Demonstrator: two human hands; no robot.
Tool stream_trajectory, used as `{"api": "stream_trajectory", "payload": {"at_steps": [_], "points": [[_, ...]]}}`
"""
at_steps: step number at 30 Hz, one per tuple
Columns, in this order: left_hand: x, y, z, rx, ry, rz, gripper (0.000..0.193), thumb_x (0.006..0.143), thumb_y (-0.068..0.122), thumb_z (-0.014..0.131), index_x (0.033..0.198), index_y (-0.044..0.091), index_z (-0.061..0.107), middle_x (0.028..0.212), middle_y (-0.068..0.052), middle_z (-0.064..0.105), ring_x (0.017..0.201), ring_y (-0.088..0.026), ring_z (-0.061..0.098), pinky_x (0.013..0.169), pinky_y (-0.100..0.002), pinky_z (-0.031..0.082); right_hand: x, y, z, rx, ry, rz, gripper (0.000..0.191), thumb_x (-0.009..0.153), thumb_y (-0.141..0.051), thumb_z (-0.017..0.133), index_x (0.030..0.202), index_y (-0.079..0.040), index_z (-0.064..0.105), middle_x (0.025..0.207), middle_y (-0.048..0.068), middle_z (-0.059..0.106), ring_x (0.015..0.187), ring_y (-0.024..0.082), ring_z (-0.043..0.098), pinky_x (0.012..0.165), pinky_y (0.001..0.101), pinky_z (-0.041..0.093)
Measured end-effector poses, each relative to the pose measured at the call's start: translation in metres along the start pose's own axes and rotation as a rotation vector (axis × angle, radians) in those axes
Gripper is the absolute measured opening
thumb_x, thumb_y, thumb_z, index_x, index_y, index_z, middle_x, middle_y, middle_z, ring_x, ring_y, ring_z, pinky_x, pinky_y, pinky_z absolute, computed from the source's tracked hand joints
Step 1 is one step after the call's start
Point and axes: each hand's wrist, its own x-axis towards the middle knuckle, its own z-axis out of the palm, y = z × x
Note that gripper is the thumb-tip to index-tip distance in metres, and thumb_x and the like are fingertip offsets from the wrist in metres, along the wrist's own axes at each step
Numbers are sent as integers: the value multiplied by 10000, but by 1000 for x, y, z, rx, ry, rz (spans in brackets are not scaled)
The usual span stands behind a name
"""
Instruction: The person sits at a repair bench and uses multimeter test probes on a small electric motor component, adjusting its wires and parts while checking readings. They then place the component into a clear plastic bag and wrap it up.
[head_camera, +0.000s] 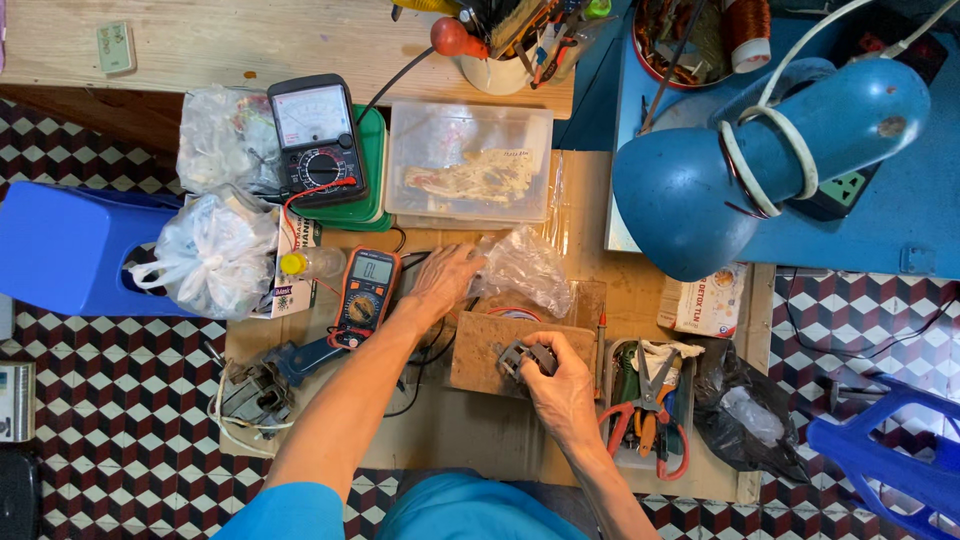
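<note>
My left hand (445, 278) reaches forward and pinches the edge of a crumpled clear plastic bag (525, 265) lying on the cardboard work surface (480, 425). My right hand (560, 385) grips a small grey metal part (520, 358) over a small brown wooden board (490, 345). An orange digital multimeter (365, 295) lies just left of my left hand, with black leads running beneath my wrist.
A black analog meter (318, 135) sits on green lids beside a clear plastic box (468, 165). Tied plastic bags (215, 250) lie left, a tray of pliers and scissors (645, 415) right. A blue desk lamp (760, 165) hangs over the right side. A blue stool (65, 245) stands left.
</note>
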Motion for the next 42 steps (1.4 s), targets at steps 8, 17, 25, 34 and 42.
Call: {"api": "stream_trajectory", "payload": {"at_steps": [8, 17, 25, 34, 42], "points": [[13, -37, 16, -260, 57, -879, 280, 888, 174, 662, 1146, 120, 757, 1135, -187, 728, 1078, -379, 707, 965, -477, 550, -2, 1, 0, -11, 14, 18, 228, 881, -122, 682, 1101, -65, 674, 823, 48, 679, 716, 91, 597, 640, 266, 519], [-50, 48, -62, -392, 275, -626, 411, 966, 78, 651, 1369, 50, 573, 1129, -171, 665, 932, -267, 687, 779, -383, 577, -15, 10, -20, -90, 72, -54, 280, 903, -158, 707, 1151, -31, 682, 969, 71, 745, 888, 106, 676, 801, 272, 550], [-84, 174, -99, -448, 211, -241, 472, 894, 98, 722, 1353, 77, 612, 1349, -139, 622, 1235, -330, 602, 1052, -420, 497, -4, 33, -41, 672, 19, 194, 304, 950, -171, 675, 1197, -2, 623, 1042, 135, 705, 895, 191, 686, 811, 324, 581], [-82, 171, -66, -273, 171, 53, 532, 792, 221, 822, 1295, 143, 665, 1421, -149, 548, 1368, -355, 470, 1127, -502, 366, -5, 36, -48, 742, -56, 149, 316, 986, -243, 631, 1200, -10, 609, 1092, 154, 713, 980, 227, 705, 875, 355, 561], [-80, 152, -65, -213, 230, -42, 291, 866, 168, 782, 1129, 107, 671, 1377, -141, 585, 1364, -345, 501, 1143, -506, 385, -8, 38, -61, 1070, -88, 204, 492, 1051, -386, 519, 1279, 50, 530, 1224, 264, 627, 1121, 347, 649, 985, 432, 544]]}}
